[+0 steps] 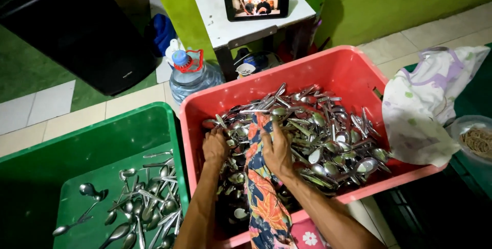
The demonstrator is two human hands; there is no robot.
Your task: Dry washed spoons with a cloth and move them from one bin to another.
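Note:
A pink plastic crate (338,67) holds a heap of several metal spoons (328,131). A colourful flowered cloth (261,192) lies over the crate's near edge and runs into the heap. My right hand (279,149) grips the cloth together with some spoons near the middle of the crate. My left hand (215,146) is closed on spoons at the crate's left side. A green crate (102,136) to the left holds several more spoons (143,203).
A large water bottle (192,75) stands behind the crates. A phone (256,2) showing a video rests on a small white table (220,23). A white patterned cloth (425,103) and a bowl of rubber bands (476,139) lie at the right. A black bin (77,28) stands at the back left.

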